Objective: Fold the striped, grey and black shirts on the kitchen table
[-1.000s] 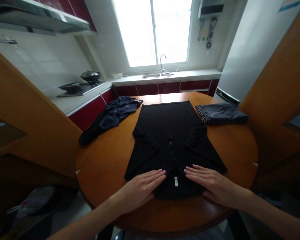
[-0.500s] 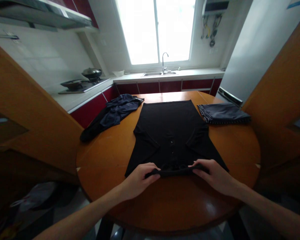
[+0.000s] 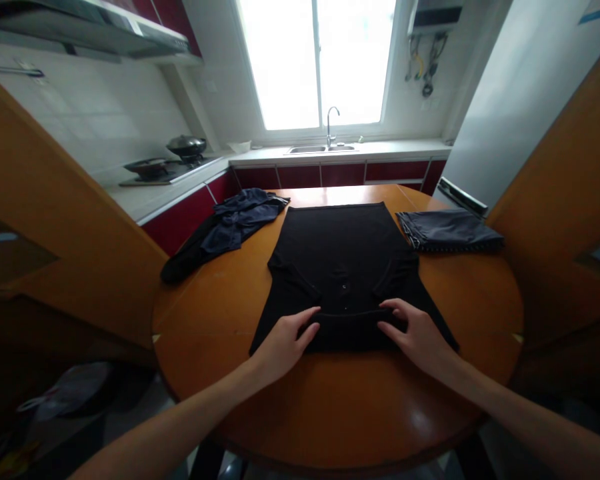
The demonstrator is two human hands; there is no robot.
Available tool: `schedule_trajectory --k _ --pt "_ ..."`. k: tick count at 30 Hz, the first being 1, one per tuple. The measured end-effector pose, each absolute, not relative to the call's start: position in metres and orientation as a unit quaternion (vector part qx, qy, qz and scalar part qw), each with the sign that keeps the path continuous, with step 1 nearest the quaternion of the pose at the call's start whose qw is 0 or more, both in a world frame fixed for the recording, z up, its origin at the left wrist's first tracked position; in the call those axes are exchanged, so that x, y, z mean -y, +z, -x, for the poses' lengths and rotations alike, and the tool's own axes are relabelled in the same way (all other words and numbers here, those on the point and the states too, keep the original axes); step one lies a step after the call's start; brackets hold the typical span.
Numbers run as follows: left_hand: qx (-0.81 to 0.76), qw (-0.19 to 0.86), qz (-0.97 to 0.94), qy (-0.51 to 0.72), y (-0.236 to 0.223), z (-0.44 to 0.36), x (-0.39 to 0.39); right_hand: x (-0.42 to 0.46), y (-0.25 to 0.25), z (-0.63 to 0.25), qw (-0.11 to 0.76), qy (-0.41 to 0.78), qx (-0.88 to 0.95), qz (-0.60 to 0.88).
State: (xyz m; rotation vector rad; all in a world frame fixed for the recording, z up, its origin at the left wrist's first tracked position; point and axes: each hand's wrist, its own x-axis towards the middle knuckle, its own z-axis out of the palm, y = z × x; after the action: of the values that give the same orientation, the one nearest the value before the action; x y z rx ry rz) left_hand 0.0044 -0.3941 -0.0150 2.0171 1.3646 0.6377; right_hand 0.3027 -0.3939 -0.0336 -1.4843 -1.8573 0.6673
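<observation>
A black shirt (image 3: 337, 250) lies spread on the round wooden table (image 3: 340, 413), its wide straight hem at the far side and its collar band (image 3: 350, 327) at the near edge. Both sleeves are laid inward, and a few small buttons show down the middle. My left hand (image 3: 283, 343) rests at the left end of the collar band, thumb and forefinger apart. At the right end is my right hand (image 3: 423, 337), its thumb and fingers likewise spread over the cloth. Neither hand pinches the fabric; the collar lies flat between them.
Crumpled dark clothing (image 3: 230, 227) lies at the table's left edge. A folded dark grey garment (image 3: 450, 230) sits at the right. Behind are a sink counter (image 3: 260, 157), a stove with pans (image 3: 153, 170) and a fridge (image 3: 500, 100). Wooden panels flank both sides.
The collar edge was pinched in both hands and bunched; now it lies flat, turned away from me on the shirt. Both hands have moved slightly forward and their fingers have opened.
</observation>
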Motion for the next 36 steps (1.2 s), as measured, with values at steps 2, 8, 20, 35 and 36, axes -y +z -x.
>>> schedule_trajectory --k 2,8,20,35,36 --pt "-0.523 0.237 -0.788 0.223 -0.022 -0.004 0.394 0.394 -0.037 -0.302 0.310 0.204 0.723 0.583" --pt "-0.480 0.024 -0.857 0.185 -0.020 -0.006 0.398 0.397 -0.037 -0.300 0.282 -0.014 0.803 0.525" --pt "-0.352 0.025 -0.934 0.058 -0.025 -0.031 0.422 0.414 -0.036 -0.285 0.143 -0.011 0.927 0.347" --pt "-0.364 0.044 -0.927 0.081 -0.030 -0.027 0.425 0.424 -0.048 -0.350 0.136 -0.075 0.892 0.425" --pt "-0.360 0.047 -0.928 0.084 -0.029 -0.027 0.425 0.425 -0.047 -0.353 0.143 -0.071 0.887 0.433"
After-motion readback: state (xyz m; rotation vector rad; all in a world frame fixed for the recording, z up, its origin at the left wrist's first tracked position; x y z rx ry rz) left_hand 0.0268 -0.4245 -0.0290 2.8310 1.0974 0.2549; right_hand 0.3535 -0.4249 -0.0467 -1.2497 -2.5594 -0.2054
